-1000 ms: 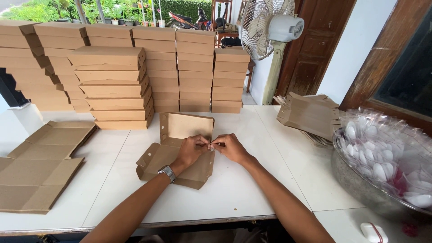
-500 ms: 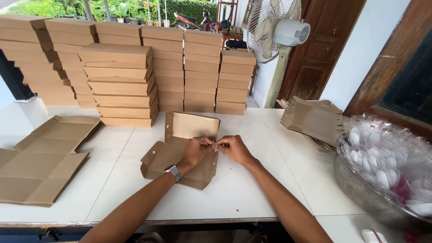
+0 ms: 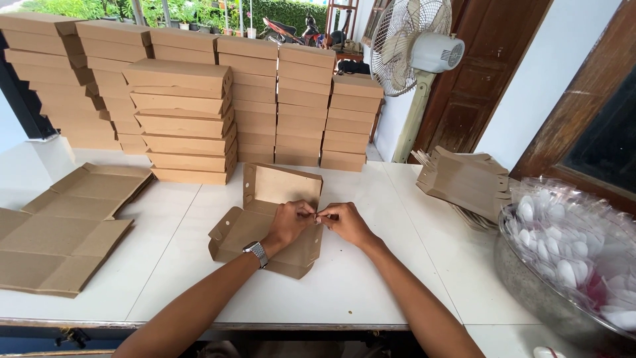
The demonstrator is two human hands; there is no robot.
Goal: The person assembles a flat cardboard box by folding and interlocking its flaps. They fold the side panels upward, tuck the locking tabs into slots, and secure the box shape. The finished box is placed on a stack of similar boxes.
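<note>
A brown cardboard box blank lies partly folded on the white table, its back wall standing upright. My left hand, with a wristwatch on the wrist, pinches the box's right side flap. My right hand meets it there, fingertips gripping the same flap corner. Both hands touch at the box's right edge.
Stacks of folded brown boxes line the table's far side. Flat blanks lie at the left, another pile of blanks at the right. A metal bowl of wrapped white spoons stands at right. A fan stands behind.
The hands stay at the same flap corner with only small finger movement. The view has shifted slightly, nothing else moved.
</note>
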